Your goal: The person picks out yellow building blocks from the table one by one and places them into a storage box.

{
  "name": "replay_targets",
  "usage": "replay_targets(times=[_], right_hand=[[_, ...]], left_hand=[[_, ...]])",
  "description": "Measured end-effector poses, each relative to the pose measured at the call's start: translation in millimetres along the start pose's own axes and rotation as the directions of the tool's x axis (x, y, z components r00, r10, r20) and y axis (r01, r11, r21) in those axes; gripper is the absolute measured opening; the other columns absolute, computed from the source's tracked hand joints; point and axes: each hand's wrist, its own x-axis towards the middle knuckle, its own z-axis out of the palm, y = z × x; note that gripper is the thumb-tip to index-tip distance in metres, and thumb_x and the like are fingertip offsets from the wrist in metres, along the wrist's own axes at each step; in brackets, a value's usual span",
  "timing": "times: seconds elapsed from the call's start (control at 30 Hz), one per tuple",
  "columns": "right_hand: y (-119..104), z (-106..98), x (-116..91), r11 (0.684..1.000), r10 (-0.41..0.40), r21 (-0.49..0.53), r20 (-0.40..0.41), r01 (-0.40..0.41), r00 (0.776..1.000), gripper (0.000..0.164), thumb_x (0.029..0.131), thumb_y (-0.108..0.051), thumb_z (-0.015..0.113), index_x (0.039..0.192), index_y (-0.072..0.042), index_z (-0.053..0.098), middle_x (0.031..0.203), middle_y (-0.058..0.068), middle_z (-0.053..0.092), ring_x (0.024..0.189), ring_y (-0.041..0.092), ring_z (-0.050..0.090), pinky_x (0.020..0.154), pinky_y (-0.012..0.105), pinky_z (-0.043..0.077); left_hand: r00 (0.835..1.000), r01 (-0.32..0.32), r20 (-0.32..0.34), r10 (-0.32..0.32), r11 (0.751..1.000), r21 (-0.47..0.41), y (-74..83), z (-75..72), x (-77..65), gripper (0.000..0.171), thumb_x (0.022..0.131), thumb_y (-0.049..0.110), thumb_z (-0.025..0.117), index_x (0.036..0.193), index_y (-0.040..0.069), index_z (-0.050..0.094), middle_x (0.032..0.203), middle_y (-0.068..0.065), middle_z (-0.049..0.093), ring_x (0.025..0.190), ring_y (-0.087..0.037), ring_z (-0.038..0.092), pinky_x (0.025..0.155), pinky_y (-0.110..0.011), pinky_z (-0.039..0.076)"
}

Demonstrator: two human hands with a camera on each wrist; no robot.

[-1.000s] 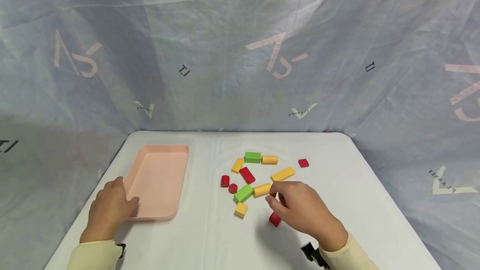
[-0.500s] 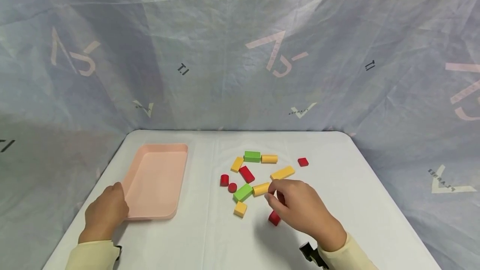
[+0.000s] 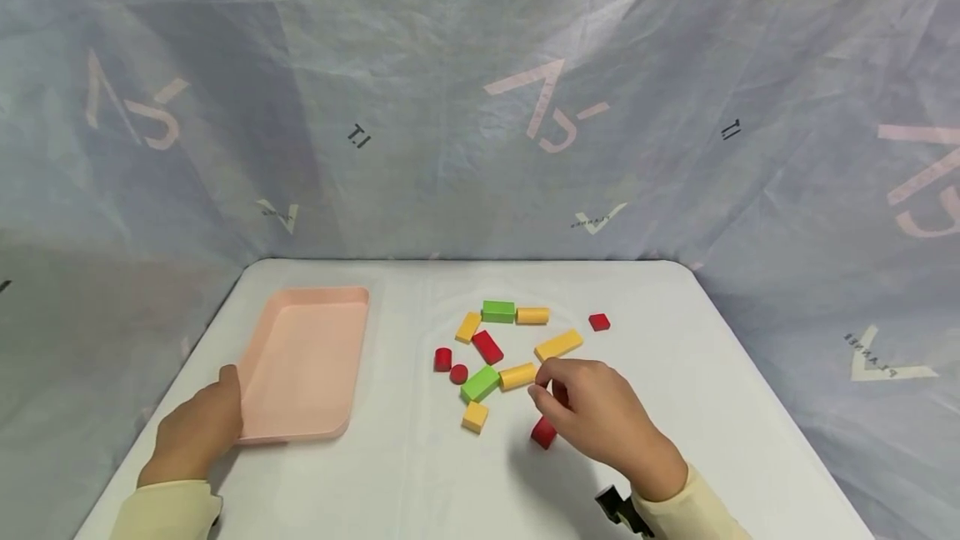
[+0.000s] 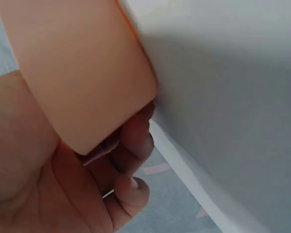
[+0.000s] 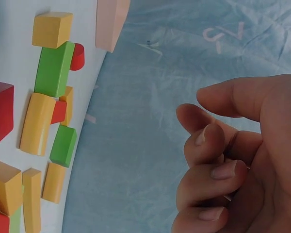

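Observation:
My left hand [image 3: 201, 425] grips the near left edge of a shallow pink tray [image 3: 307, 365]. In the left wrist view, its fingers [image 4: 131, 141] curl beneath the wall of the tray [image 4: 87, 73]. My right hand [image 3: 600, 415] hovers over the table with loosely curled fingers and nothing between them; its thumb and index fingertip stand apart in the right wrist view. Just below it sits a red block [image 3: 543, 432], partly covered. A yellow cylinder [image 3: 517, 376] and a long yellow block [image 3: 558, 345] lie beyond its fingertips.
On the white table [image 3: 397, 482] lie several more blocks, including a green block [image 3: 480, 384], a yellow cube [image 3: 475, 417], a red cylinder [image 3: 443, 359] and a small red block [image 3: 599, 322]. More blocks, such as a yellow one [image 5: 5, 184], show in the right wrist view. Grey cloth [image 3: 450, 107] hangs behind.
My left hand has drawn left and closed on the tray's edge; its thumb, earlier spread over the tray, is tucked away. The right hand stays nearly still. The head view has shifted slightly.

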Motion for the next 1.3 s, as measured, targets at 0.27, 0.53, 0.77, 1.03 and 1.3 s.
replay_targets(times=[0.27,0.53,0.77,1.03,1.3], right_hand=[[-0.1,3.7,-2.0,1.0,0.007,0.008,0.015,-0.007,1.0,0.009,0.085,-0.034,0.062,0.078,-0.039,0.058,0.049,-0.014,0.044,0.043,0.002,0.038,0.041,0.025,0.036],[-0.8,10.1,-3.5,0.999,-0.003,0.036,0.044,0.001,0.999,0.011,0.086,-0.031,0.062,0.078,-0.038,0.058,0.05,-0.016,0.044,0.044,0.001,0.038,0.042,0.025,0.037],[0.0,14.6,-3.7,0.999,-0.014,0.035,0.078,0.011,0.997,0.013,0.087,-0.032,0.061,0.077,-0.039,0.057,0.051,-0.017,0.044,0.046,0.001,0.04,0.043,0.026,0.039],[2.5,18.6,-6.2,0.999,-0.028,0.023,0.094,0.026,0.995,0.017,0.089,-0.031,0.058,0.074,-0.039,0.055,0.051,-0.021,0.045,0.049,-0.001,0.041,0.045,0.026,0.04],[4.1,22.3,-8.3,0.999,-0.041,0.02,0.109,0.039,0.993,0.018,0.089,-0.03,0.059,0.074,-0.039,0.055,0.051,-0.021,0.045,0.048,-0.001,0.041,0.045,0.026,0.04]], left_hand=[[0.999,-0.037,-0.03,0.037,0.999,-0.029,4.3,1.8,-4.4,0.03,0.089,-0.006,0.039,0.114,-0.018,0.027,0.076,-0.022,0.059,0.059,-0.03,0.057,0.054,-0.052,0.048],[1.0,0.005,0.026,-0.002,0.992,-0.128,11.7,-0.6,-9.2,0.029,0.091,-0.005,0.032,0.117,-0.013,0.025,0.091,-0.028,0.057,0.077,-0.035,0.057,0.068,-0.056,0.046],[0.996,0.027,0.083,-0.015,0.989,-0.142,18.1,1.6,-11.8,0.039,0.089,-0.006,0.039,0.122,-0.013,0.02,0.089,-0.029,0.057,0.074,-0.033,0.057,0.063,-0.053,0.047],[0.996,0.034,0.083,-0.024,0.992,-0.12,37.7,-0.2,-22.6,0.042,0.09,-0.006,0.042,0.124,-0.013,0.019,0.091,-0.029,0.058,0.072,-0.03,0.057,0.063,-0.053,0.048],[0.998,-0.062,-0.015,0.061,0.994,-0.096,53.7,5.8,-33.0,0.044,0.085,-0.011,0.044,0.123,-0.014,0.022,0.079,-0.019,0.059,0.063,-0.023,0.054,0.055,-0.048,0.048]])
